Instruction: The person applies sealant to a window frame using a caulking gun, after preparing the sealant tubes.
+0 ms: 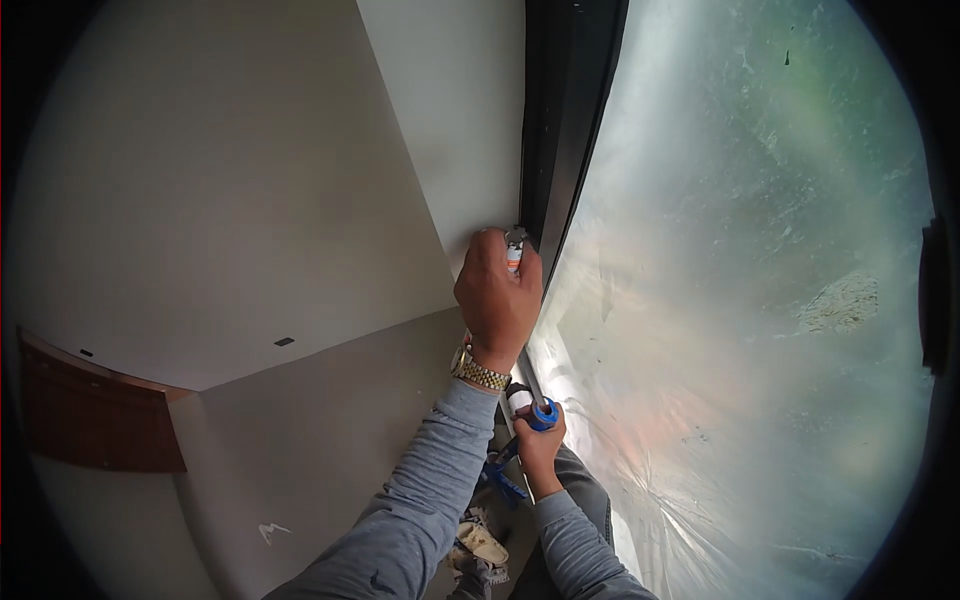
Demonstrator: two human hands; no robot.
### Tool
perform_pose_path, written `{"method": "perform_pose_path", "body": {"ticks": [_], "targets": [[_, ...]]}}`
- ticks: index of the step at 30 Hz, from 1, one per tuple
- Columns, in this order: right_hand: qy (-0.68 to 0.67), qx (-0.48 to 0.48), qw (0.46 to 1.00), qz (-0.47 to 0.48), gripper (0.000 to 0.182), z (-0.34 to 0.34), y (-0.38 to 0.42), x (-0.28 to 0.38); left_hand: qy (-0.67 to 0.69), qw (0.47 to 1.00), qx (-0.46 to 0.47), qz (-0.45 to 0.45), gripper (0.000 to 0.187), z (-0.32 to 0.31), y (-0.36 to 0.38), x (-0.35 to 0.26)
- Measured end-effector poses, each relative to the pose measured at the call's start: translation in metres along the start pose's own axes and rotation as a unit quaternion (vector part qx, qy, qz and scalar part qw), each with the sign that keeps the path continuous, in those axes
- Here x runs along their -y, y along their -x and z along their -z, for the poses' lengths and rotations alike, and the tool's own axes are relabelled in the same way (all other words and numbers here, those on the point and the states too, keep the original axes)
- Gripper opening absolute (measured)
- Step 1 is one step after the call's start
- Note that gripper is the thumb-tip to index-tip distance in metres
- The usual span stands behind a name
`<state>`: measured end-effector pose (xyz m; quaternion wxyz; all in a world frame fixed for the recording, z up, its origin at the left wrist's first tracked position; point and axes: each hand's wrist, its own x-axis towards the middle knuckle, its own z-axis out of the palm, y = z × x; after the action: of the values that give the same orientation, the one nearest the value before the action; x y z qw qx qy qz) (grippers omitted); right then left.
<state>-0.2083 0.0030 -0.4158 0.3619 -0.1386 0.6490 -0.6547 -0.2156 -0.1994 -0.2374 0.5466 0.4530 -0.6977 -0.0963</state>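
My left hand (pixel 498 300), with a gold watch (pixel 480 370) at the wrist, is raised to the corner where the pale wall strip (pixel 450 110) meets the dark frame (pixel 565 110). Its fingers are closed on a small item with a white and orange label (pixel 514 254); the item's far end lies at the edge of the frame. Lower down, my right hand (pixel 541 450) grips a blue caulking gun (pixel 543 414), whose blue handle parts hang to the left of the hand.
Cloudy plastic sheeting (pixel 740 300) covers the window on the right. A plain wall (pixel 240 170) fills the left, with a reddish-brown panel (pixel 100 410) at the lower left. A light shoe (pixel 483 541) shows below, near my legs.
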Motion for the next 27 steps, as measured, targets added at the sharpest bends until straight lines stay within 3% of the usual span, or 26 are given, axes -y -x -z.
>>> {"method": "perform_pose_path", "body": {"ticks": [20, 22, 24, 26, 27], "targets": [[0.017, -0.025, 0.998, 0.054, 0.028, 0.002, -0.011, -0.011, 0.016, 0.990, -0.091, -0.107, 0.024, 0.066, -0.144, -0.109], [0.027, -0.028, 0.997, 0.064, 0.029, 0.004, -0.013, -0.018, 0.089, 0.967, -0.158, -0.180, 0.029, 0.077, -0.175, -0.124], [0.017, -0.033, 0.997, 0.064, 0.024, 0.003, -0.013, -0.016, 0.155, 0.954, -0.154, -0.207, 0.033, 0.112, -0.189, -0.138], [0.024, -0.031, 0.997, 0.063, 0.024, 0.000, -0.011, -0.007, 0.213, 0.945, -0.154, -0.194, 0.038, 0.139, -0.184, -0.128], [0.031, -0.025, 0.997, 0.061, 0.024, 0.000, -0.009, -0.004, 0.306, 0.944, -0.072, -0.100, 0.042, 0.153, -0.164, -0.127]]}}
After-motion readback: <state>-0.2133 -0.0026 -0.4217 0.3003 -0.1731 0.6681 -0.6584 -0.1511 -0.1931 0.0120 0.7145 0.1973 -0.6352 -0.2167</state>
